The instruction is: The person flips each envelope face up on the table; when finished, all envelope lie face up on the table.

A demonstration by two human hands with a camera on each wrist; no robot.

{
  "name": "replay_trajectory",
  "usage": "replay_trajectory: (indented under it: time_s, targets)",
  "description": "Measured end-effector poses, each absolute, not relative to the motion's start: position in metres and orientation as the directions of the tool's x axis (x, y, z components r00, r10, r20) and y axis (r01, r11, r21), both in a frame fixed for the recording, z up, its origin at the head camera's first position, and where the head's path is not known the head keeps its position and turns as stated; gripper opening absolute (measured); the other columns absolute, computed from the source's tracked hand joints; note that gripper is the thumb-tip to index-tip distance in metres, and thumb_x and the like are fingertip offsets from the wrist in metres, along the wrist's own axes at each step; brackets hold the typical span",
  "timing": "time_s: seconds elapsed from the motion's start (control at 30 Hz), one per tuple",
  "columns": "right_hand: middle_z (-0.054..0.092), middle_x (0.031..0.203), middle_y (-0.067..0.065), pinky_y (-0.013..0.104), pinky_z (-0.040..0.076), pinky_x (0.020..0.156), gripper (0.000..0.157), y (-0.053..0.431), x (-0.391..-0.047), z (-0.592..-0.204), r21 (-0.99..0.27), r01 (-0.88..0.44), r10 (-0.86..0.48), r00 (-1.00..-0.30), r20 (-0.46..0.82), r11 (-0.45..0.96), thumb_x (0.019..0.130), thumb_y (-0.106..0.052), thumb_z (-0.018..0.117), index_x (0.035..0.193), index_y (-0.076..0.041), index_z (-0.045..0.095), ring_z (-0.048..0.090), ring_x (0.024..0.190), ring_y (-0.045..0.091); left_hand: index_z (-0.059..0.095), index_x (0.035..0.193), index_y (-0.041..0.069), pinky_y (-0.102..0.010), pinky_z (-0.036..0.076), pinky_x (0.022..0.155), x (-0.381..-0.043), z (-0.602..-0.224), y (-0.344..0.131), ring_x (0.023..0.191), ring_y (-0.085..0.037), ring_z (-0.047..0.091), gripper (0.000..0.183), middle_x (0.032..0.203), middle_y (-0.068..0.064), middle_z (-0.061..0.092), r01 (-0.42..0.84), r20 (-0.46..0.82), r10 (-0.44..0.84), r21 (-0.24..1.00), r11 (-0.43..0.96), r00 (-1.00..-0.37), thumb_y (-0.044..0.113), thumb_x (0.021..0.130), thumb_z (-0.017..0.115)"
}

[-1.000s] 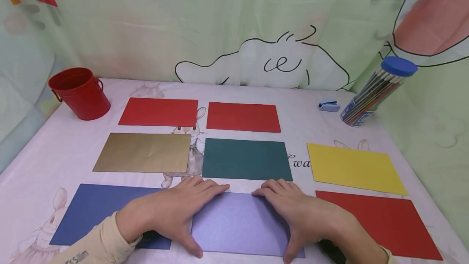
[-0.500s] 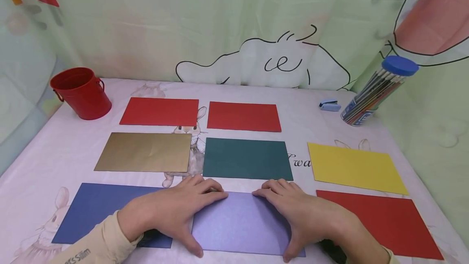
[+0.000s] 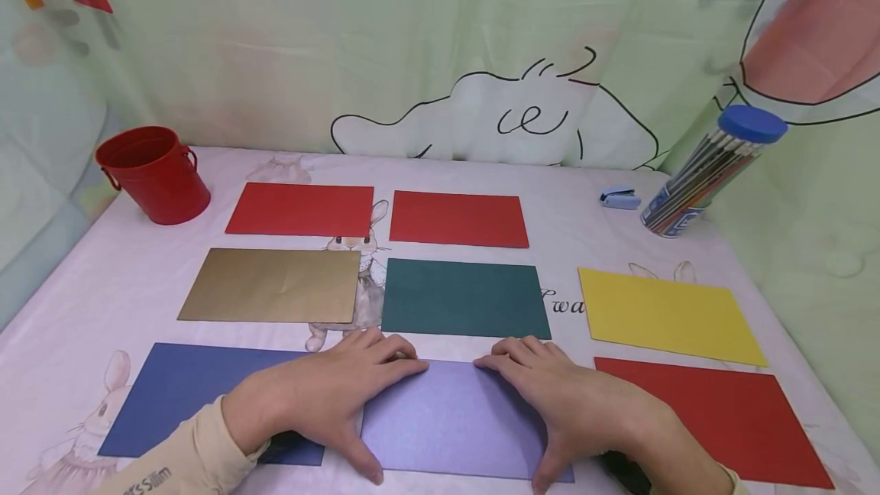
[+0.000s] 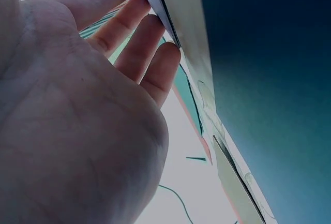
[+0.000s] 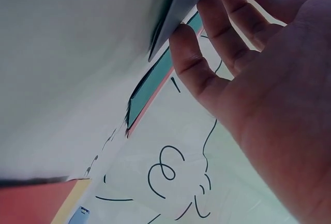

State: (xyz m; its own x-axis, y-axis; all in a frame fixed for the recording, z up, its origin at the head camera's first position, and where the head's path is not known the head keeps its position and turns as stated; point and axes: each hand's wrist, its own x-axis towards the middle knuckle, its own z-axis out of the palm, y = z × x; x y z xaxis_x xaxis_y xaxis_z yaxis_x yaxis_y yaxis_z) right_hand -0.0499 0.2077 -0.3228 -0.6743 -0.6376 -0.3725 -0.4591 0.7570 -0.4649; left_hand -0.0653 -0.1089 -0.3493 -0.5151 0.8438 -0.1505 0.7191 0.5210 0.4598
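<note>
A lavender card (image 3: 454,422) lies flat at the front middle of the table. On its left side rests my left hand (image 3: 326,392), fingertips at the far edge and thumb by the near left corner. My right hand (image 3: 560,396) mirrors this on the right side, its thumb by the near right corner. Both hands have their fingers fairly straight and spread. In the left wrist view, the left fingertips meet the lavender card's edge (image 4: 155,1). The right fingertips touch that card (image 5: 178,17) too in the right wrist view. Under my left wrist lies a blue card (image 3: 199,392).
Two red cards (image 3: 299,210) lie at the back, with a gold card (image 3: 275,285) and a dark green card (image 3: 464,296) before them. A yellow card (image 3: 667,315) and another red card (image 3: 715,418) lie right. Red bucket (image 3: 154,174), stapler (image 3: 620,198) and pencil tub (image 3: 708,174) stand behind.
The left index finger has drawn slightly back along the lavender card's far edge. Otherwise both hands and the cards hold their places, apart from a slight shift of the whole view.
</note>
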Motion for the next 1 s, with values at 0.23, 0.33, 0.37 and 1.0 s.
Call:
replay_trajectory:
  time_s: [0.23,0.33,0.37,1.0]
  targets:
    - [0.043,0.140,-0.013,0.051,0.051,0.096,0.111,0.207,-0.049,-0.323,-0.461,-0.466,-0.640,-0.677,-0.363,0.755,0.054,-0.063,0.089,0.149,-0.035,0.041,0.037,0.127,0.016,0.046,0.152,0.021,-0.038,0.035,0.105,-0.064,-0.348,-0.109,0.121,-0.009,0.036,0.099,0.138,0.010,0.044,0.741,-0.133,0.848,0.430,0.515,-0.513,0.069,0.072,0.079]
    - [0.043,0.139,-0.013,0.050,0.051,0.095,0.110,0.207,-0.049,-0.323,-0.456,-0.465,-0.637,-0.677,-0.369,0.758,0.054,-0.062,0.090,0.149,-0.036,0.042,0.038,0.127,0.016,0.046,0.151,0.021,-0.038,0.036,0.105,-0.064,-0.348,-0.109,0.121,-0.009,0.036,0.098,0.137,0.010,0.045,0.748,-0.125,0.852,0.426,0.509,-0.508,0.069,0.072,0.079]
    - [0.043,0.139,-0.013,0.050,0.052,0.094,0.109,0.206,-0.049,-0.322,-0.454,-0.463,-0.635,-0.676,-0.374,0.761,0.054,-0.061,0.090,0.149,-0.037,0.042,0.038,0.127,0.016,0.046,0.151,0.021,-0.038,0.036,0.104,-0.064,-0.349,-0.109,0.120,-0.009,0.037,0.098,0.137,0.010,0.045,0.752,-0.118,0.854,0.424,0.504,-0.506,0.069,0.072,0.079]
    - [0.049,0.135,-0.015,0.035,0.051,0.094,0.112,0.221,-0.046,-0.304,-0.640,-0.354,-0.669,-0.656,-0.349,0.681,0.069,-0.042,0.092,0.157,-0.041,0.022,0.048,0.120,0.012,0.037,0.156,0.026,-0.031,0.044,0.099,-0.068,-0.340,-0.120,0.124,-0.009,0.042,0.092,0.140,0.011,0.049,0.705,-0.056,0.877,0.571,0.421,-0.478,0.060,0.081,0.075]
